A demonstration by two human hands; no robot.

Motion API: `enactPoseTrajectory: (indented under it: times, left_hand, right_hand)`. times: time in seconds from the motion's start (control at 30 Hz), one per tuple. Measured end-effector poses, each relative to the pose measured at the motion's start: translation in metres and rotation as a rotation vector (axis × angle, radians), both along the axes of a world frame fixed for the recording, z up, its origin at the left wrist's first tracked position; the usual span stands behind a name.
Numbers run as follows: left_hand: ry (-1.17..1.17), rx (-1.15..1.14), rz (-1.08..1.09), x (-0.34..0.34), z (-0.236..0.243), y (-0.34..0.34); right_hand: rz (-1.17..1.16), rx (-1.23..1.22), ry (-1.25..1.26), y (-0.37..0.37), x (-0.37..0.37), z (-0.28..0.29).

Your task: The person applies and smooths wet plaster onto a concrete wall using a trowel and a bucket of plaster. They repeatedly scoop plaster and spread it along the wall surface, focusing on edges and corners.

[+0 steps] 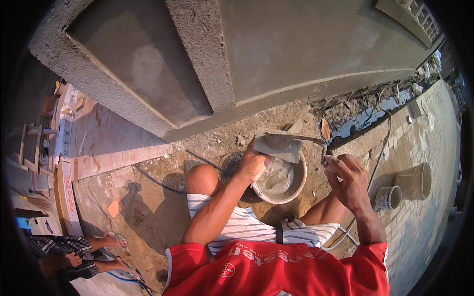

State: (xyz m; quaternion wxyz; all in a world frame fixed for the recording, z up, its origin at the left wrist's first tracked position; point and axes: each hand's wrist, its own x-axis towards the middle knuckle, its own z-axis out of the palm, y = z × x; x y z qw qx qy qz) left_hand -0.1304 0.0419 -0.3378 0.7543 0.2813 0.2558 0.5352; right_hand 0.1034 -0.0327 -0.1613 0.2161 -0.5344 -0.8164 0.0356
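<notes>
My left hand [254,166] is closed on the near left side of a flat grey rectangular board [292,154], tilted over a round bucket [299,190]. A trowel [308,139] lies with its blade against the board's upper face, its bent shank reaching to the right. At that end my right hand [348,180] grips the trowel's handle, mostly covered by my fingers. Inside the bucket, between my knees, is a pale grey wet mix [276,176]. The board hides part of the bucket's far rim.
Ahead rises a grey plastered wall [316,44] with a rough pillar [200,49]. A ditch with dark water [363,121] runs along its right part. Two buckets [414,181] [388,198] stand at right, near a hose [386,143]. Another person's legs [106,251] are at lower left.
</notes>
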Motion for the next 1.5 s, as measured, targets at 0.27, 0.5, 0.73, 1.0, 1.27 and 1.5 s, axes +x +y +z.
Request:
enactPoseTrajectory:
  times: [0.27, 0.5, 0.73, 1.0, 1.27, 1.5]
  left_hand:
    - [-0.028, -0.015, 0.029, 0.000, 0.008, -0.002]
    - [-0.023, -0.013, 0.023, 0.000, 0.007, -0.002]
    - [-0.058, 0.003, -0.018, -0.001, -0.006, 0.000]
    - [-0.061, -0.062, 0.017, 0.001, 0.009, -0.002]
    - [-0.019, -0.076, -0.026, -0.002, 0.000, -0.003]
    - [-0.138, -0.001, -0.247, -0.010, 0.012, -0.004]
  right_hand:
    - [0.003, -0.002, 0.073, -0.002, 0.001, -0.016]
    - [-0.003, 0.004, 0.106, -0.003, 0.003, -0.026]
    - [0.018, 0.003, 0.132, -0.006, 0.007, -0.033]
    - [-0.030, -0.062, 0.188, -0.008, 0.006, -0.034]
    - [-0.081, -0.235, 0.460, -0.008, 0.007, -0.030]
    - [0.021, -0.194, 0.514, 0.005, 0.031, -0.035]
